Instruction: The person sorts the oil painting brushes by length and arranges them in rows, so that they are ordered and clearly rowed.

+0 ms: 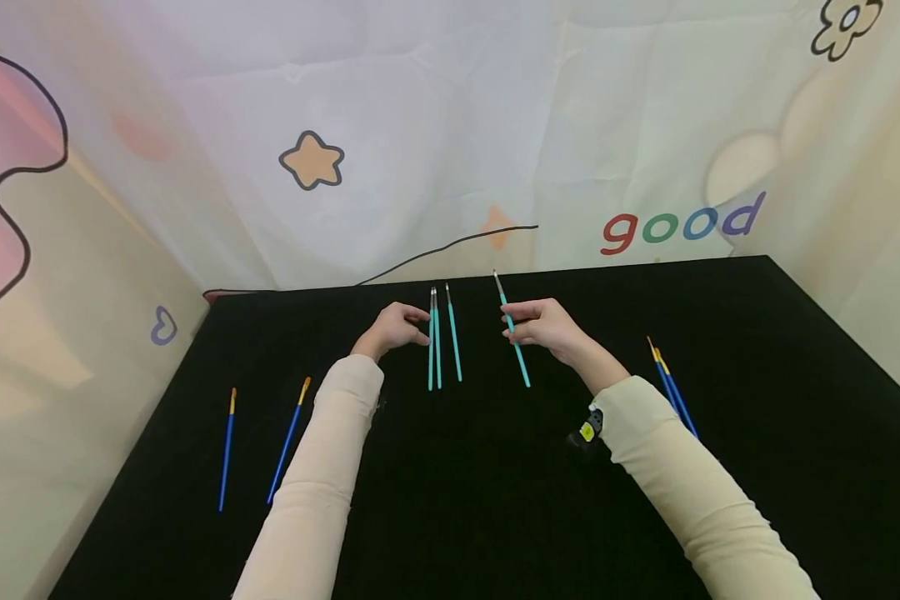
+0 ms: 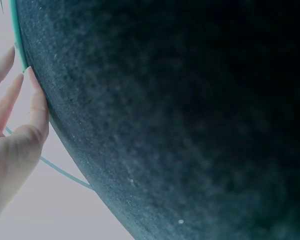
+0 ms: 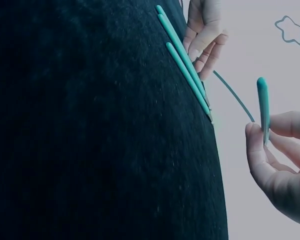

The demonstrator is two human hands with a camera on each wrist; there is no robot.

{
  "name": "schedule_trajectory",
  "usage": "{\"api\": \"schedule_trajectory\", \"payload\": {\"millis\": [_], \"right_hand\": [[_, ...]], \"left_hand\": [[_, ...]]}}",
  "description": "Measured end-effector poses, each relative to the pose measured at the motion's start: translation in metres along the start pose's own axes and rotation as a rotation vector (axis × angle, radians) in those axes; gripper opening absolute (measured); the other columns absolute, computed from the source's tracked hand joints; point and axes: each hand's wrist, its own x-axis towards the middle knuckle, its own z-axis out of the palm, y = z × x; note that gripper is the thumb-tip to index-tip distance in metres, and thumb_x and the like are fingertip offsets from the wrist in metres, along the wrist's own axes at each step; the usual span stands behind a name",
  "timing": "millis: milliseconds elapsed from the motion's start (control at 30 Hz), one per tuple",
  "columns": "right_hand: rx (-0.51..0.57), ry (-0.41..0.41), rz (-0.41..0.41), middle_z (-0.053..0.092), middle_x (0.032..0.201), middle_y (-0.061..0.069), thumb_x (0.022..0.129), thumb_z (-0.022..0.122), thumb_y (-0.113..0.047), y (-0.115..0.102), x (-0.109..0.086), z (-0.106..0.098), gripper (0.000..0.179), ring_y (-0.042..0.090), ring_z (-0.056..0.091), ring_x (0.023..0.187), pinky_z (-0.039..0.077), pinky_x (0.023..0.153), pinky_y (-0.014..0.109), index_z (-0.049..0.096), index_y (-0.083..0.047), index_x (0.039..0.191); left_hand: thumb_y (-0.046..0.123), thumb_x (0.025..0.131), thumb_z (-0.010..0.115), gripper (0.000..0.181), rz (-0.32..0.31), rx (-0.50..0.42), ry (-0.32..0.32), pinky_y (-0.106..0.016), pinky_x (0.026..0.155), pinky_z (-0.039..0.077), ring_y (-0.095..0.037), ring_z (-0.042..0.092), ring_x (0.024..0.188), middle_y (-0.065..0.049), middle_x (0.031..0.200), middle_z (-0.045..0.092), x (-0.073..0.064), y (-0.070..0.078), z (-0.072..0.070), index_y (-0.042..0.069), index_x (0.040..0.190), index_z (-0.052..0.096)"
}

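At far centre, the right hand [image 1: 553, 325] pinches a slim turquoise paintbrush [image 1: 521, 361]; the left hand [image 1: 394, 326], spread, touches a matching brush [image 1: 431, 365].

The right sleeve [image 1: 693, 475] hides the lower parts of the paired blue brushes [image 1: 671, 387]. Frame edges crop the left hand [image 2: 17, 150] and right hand [image 3: 281, 185] in their own wrist views. Whether the left one pinches the leftmost turquoise brush [image 1: 431, 358] is hard to tell.

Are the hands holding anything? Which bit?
The right hand pinches a turquoise paintbrush by its handle. The left hand touches another turquoise paintbrush; whether it grips can't be told.
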Motion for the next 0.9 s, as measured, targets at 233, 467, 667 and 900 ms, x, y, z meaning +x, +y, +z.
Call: {"api": "schedule_trajectory", "payload": {"millis": [233,467,667,900], "right_hand": [[0.025,0.006,0.006,0.044,0.129,0.026,0.085,0.053,0.010,-0.002,0.010,0.010,0.048,0.026,0.058,0.101,0.049,0.082,0.033,0.042,0.007,0.131],[0.026,0.025,0.017,0.046,0.127,0.024,0.083,0.053,0.011,0.001,0.017,0.016,0.049,0.023,0.059,0.097,0.049,0.082,0.033,0.043,0.006,0.131],[0.021,0.029,0.032,0.046,0.127,0.024,0.084,0.052,0.011,-0.001,0.025,0.023,0.049,0.023,0.058,0.097,0.049,0.084,0.034,0.043,0.006,0.131],[0.031,0.044,0.068,0.046,0.124,0.023,0.085,0.050,0.011,0.000,0.036,0.031,0.047,0.023,0.057,0.094,0.048,0.085,0.035,0.043,0.005,0.131]], "left_hand": [[0.004,0.080,0.067,0.043,0.007,-0.012,-0.001,-0.041,0.094,0.040,-0.030,0.041,0.118,-0.018,0.130,0.045,0.001,-0.001,0.002,0.003,0.121,0.057],[0.004,0.080,0.067,0.043,0.003,-0.003,-0.001,-0.040,0.093,0.040,-0.030,0.040,0.118,-0.018,0.130,0.045,0.000,0.000,0.003,0.002,0.122,0.056],[0.004,0.079,0.068,0.043,-0.007,0.005,0.009,-0.040,0.094,0.040,-0.030,0.041,0.117,-0.018,0.128,0.045,0.000,-0.001,0.002,0.003,0.121,0.057],[0.005,0.079,0.068,0.044,-0.012,-0.011,0.004,-0.041,0.095,0.039,-0.030,0.040,0.117,-0.018,0.129,0.045,-0.001,-0.001,0.001,0.003,0.121,0.056]]}}
